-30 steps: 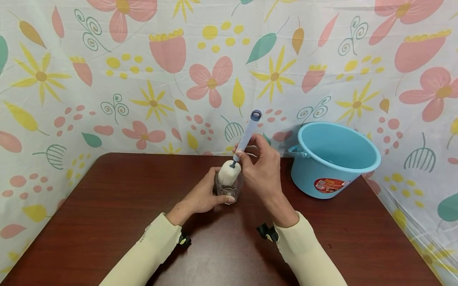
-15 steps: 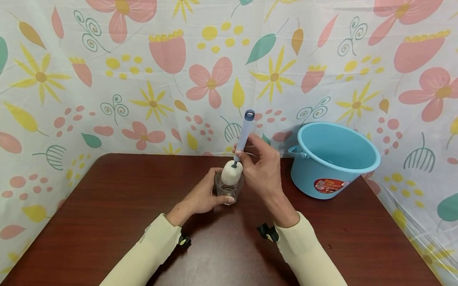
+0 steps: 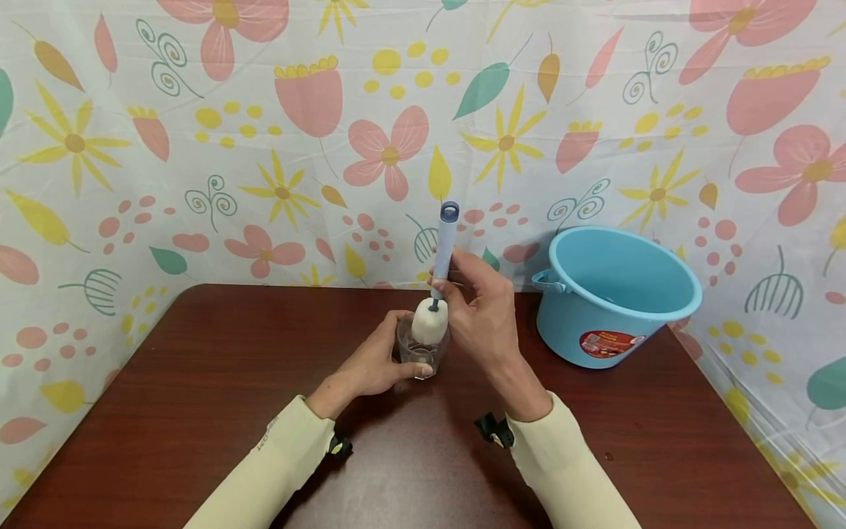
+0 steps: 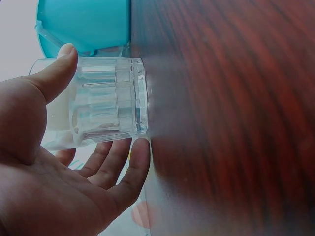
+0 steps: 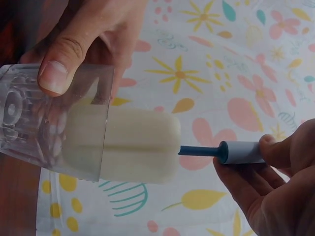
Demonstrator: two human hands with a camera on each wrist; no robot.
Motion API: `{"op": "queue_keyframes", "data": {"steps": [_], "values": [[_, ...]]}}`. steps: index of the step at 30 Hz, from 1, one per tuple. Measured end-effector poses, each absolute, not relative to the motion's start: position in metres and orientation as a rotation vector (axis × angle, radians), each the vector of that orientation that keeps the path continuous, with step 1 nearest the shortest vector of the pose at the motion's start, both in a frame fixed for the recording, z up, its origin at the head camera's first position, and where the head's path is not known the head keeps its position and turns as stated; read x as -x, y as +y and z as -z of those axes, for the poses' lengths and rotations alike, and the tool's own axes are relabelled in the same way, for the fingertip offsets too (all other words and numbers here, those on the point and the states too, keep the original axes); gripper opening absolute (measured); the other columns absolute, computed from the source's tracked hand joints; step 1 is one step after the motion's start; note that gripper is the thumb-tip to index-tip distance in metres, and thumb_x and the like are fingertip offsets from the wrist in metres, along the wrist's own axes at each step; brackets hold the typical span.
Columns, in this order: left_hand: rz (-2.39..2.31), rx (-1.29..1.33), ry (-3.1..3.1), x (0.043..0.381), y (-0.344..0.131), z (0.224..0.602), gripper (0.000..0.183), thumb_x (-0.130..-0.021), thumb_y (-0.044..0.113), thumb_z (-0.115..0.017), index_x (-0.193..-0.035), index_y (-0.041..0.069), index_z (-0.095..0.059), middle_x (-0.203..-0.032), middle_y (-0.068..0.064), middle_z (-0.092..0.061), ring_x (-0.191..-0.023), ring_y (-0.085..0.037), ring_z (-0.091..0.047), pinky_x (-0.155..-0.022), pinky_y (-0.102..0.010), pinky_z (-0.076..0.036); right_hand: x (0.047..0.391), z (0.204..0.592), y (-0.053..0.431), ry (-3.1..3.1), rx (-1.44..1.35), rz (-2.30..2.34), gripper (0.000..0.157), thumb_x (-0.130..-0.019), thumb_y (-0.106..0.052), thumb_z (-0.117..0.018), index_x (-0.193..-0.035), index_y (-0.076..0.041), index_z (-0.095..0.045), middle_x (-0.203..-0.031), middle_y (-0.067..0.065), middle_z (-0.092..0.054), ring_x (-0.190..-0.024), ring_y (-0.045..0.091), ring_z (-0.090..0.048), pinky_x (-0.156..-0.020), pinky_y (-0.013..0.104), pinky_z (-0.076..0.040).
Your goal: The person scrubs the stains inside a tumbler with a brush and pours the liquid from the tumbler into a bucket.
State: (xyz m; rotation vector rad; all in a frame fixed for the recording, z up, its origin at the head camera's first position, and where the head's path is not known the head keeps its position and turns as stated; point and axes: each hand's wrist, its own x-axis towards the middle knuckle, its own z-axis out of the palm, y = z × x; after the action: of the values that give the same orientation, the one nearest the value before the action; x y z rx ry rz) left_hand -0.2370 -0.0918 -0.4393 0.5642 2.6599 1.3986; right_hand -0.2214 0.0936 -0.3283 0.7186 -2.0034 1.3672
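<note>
A clear faceted cup (image 4: 106, 98) stands on the brown table, and my left hand (image 3: 372, 361) holds it with thumb and fingers around its sides. My right hand (image 3: 485, 312) pinches the pale blue handle of a sponge cup brush (image 3: 444, 246) near its lower end. The brush's white sponge head (image 5: 142, 145) sits partly inside the cup, its upper part sticking out above the rim. In the head view the handle stands nearly upright, a dark blue ring at its top. The cup wall partly blurs the sponge's lower end.
A light blue bucket (image 3: 621, 323) with a red label stands on the table to the right of my right hand. Behind the brown table (image 3: 264, 330) hangs a white floral cloth (image 3: 396, 88). Each sleeve has a small black device at the wrist.
The brush handle's top has swung left, from leaning right to nearly upright, and the sponge has shifted slightly right in the cup. My left hand and the cup have stayed in place.
</note>
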Motion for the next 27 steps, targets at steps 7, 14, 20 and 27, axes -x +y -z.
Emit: {"op": "queue_keyframes", "data": {"steps": [7,14,20,27], "values": [[-1.406,-0.568,2.652,0.2365,-0.0924,0.4392,0.087,-0.08,0.035,-0.088,-0.147,0.024,-0.033,-0.139,0.001,-0.05,-0.127,-0.017,-0.054,-0.109,-0.043,-0.042,0.2214,0.3291,0.0929,-1.995,-0.743,-1.36,0.044,-0.092,0.0,-0.07,-0.133,-0.016,-0.067,-0.115,0.009,-0.073,-0.103,0.026,-0.074,-0.083,0.033,-0.06],[-1.4,-0.569,2.658,0.2359,-0.0929,0.438,0.087,-0.08,0.034,-0.088,-0.147,0.023,-0.033,-0.141,-0.001,-0.049,-0.128,-0.019,-0.053,-0.11,-0.044,-0.041,0.2217,0.3287,0.092,-2.014,-0.744,-1.322,0.045,-0.093,-0.003,-0.07,-0.135,-0.019,-0.066,-0.118,0.006,-0.072,-0.102,0.017,-0.073,-0.08,0.029,-0.06],[-1.406,-0.573,2.646,0.2349,-0.0932,0.4375,0.087,-0.08,0.035,-0.087,-0.147,0.022,-0.033,-0.142,0.0,-0.049,-0.129,-0.019,-0.053,-0.111,-0.044,-0.041,0.2202,0.3284,0.0917,-2.024,-0.733,-1.321,0.047,-0.093,-0.002,-0.071,-0.136,-0.019,-0.065,-0.118,0.005,-0.072,-0.1,0.015,-0.074,-0.077,0.026,-0.06],[-1.404,-0.575,2.639,0.2367,-0.0927,0.438,0.088,-0.08,0.036,-0.087,-0.147,0.021,-0.032,-0.142,0.0,-0.048,-0.128,-0.018,-0.053,-0.11,-0.044,-0.041,0.2195,0.3274,0.091,-2.035,-0.739,-1.351,0.052,-0.093,-0.002,-0.07,-0.141,-0.02,-0.061,-0.128,0.006,-0.07,-0.109,0.016,-0.071,-0.083,0.029,-0.059]]}}
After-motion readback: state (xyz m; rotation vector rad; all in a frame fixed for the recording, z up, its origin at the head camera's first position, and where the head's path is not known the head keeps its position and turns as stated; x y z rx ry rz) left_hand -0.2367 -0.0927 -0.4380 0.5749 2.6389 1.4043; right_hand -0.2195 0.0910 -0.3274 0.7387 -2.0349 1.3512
